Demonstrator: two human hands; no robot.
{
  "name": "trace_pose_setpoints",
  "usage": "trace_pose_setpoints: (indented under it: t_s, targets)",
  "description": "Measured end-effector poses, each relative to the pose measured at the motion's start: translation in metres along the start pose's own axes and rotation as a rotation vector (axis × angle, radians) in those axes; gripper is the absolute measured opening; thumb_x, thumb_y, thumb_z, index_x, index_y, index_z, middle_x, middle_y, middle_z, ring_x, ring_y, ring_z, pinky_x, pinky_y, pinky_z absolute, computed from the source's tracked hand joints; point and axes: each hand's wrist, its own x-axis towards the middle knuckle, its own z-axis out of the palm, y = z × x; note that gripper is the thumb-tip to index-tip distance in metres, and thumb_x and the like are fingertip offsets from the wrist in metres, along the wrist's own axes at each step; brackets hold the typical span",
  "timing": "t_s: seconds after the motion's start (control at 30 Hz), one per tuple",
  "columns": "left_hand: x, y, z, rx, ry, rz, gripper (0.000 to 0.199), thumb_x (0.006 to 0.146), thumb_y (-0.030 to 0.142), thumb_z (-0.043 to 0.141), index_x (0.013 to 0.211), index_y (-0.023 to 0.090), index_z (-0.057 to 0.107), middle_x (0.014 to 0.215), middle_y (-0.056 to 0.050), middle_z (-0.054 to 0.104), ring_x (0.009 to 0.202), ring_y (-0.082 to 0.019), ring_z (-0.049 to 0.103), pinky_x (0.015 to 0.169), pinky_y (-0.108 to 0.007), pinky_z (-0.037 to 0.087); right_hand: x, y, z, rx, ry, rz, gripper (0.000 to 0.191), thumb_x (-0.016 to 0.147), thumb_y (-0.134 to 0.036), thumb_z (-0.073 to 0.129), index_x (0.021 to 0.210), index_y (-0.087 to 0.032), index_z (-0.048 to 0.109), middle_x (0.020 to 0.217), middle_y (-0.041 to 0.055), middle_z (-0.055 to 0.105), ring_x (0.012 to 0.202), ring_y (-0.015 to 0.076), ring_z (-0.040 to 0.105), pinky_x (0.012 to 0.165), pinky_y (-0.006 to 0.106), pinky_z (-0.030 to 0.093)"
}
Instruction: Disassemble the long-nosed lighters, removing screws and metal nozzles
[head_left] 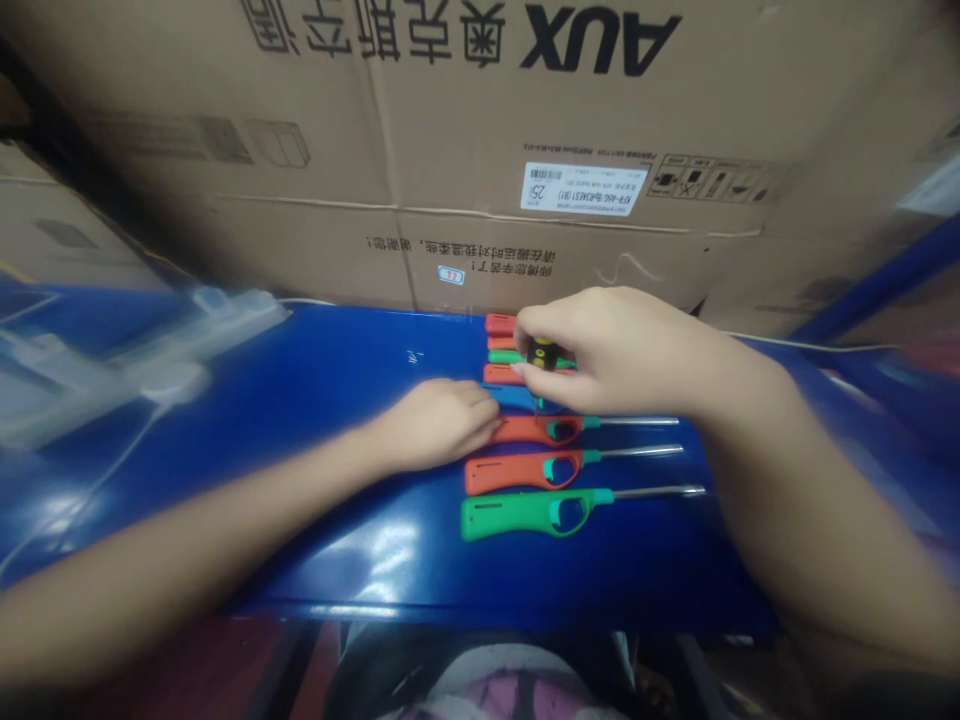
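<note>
Several long-nosed gas lighters lie side by side across the blue table. My left hand [450,425] is closed, its fingertips at the handle ends of a blue lighter [514,397] and the orange lighter [525,430] below it; which one it grips is partly hidden. Above the blue lighter, my right hand [592,345] is closed around a screwdriver [541,353] with a black and yellow handle. The screwdriver's thin shaft points down at the lighters. Closer to me lie another orange lighter [517,472] and a green lighter [517,515], their metal tubes pointing right.
Behind the lighters stands a large cardboard box [450,130] with upside-down print. At left, a white power strip [172,335] carries a plug [176,383] with a cable. The blue table [360,560] ends at a front edge near my lap.
</note>
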Motion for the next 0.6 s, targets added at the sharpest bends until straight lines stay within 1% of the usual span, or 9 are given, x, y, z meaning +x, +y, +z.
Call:
trace_pose_setpoints:
  t_s: [0.13,0.23,0.33,0.4,0.5,0.6]
  targets:
    - [0.000,0.002,-0.005,-0.068,0.027,-0.103,0.032,0.104,0.031,0.039,0.085,0.017,0.060,0.083,-0.006,0.067,0.075,-0.019,0.061,0.068,-0.030,0.044,0.000,0.000,0.000,-0.003,-0.002,0.004,0.019,0.090,-0.035,0.054,0.090,-0.019,0.066,0.079,0.0043,0.069,0.061,0.0151,0.053,0.056,0.028,0.024]
    - [-0.002,-0.009,-0.013,-0.156,0.040,-0.252,0.032,0.105,0.033,0.036,0.083,0.019,0.055,0.082,-0.004,0.064,0.071,-0.018,0.058,0.066,-0.029,0.041,0.000,0.000,0.000,-0.004,-0.007,0.008,0.019,0.090,-0.035,0.055,0.091,-0.020,0.065,0.079,0.0042,0.069,0.061,0.0153,0.053,0.055,0.028,0.024]
    - [-0.008,-0.036,-0.017,-0.188,0.055,-0.445,0.034,0.104,0.038,0.035,0.079,0.020,0.050,0.079,-0.003,0.061,0.068,-0.018,0.055,0.063,-0.029,0.038,0.000,0.000,0.000,-0.010,-0.007,0.012,0.018,0.090,-0.036,0.055,0.090,-0.020,0.065,0.077,0.0038,0.068,0.059,0.0152,0.053,0.055,0.029,0.024]
    - [-0.014,-0.058,-0.016,-0.168,0.057,-0.562,0.034,0.102,0.039,0.037,0.077,0.020,0.049,0.080,-0.004,0.061,0.069,-0.018,0.055,0.063,-0.030,0.036,0.000,0.000,0.000,-0.009,-0.004,0.011,0.018,0.091,-0.036,0.056,0.089,-0.020,0.064,0.076,0.0034,0.068,0.058,0.0148,0.052,0.055,0.029,0.024]
    - [-0.024,-0.086,-0.008,-0.133,0.021,-0.730,0.034,0.099,0.041,0.040,0.074,0.020,0.050,0.081,-0.006,0.063,0.069,-0.020,0.055,0.061,-0.030,0.033,0.000,0.001,0.001,0.007,-0.003,0.003,0.017,0.090,-0.036,0.056,0.088,-0.020,0.063,0.075,0.0026,0.068,0.058,0.0144,0.052,0.054,0.028,0.025]
    - [-0.031,-0.104,0.003,-0.163,-0.017,-0.814,0.034,0.097,0.041,0.041,0.073,0.021,0.054,0.080,-0.006,0.066,0.071,-0.022,0.057,0.059,-0.029,0.032,0.000,0.002,0.003,0.016,0.016,-0.006,0.017,0.090,-0.036,0.057,0.087,-0.021,0.063,0.075,0.0018,0.068,0.060,0.0149,0.054,0.054,0.028,0.026]
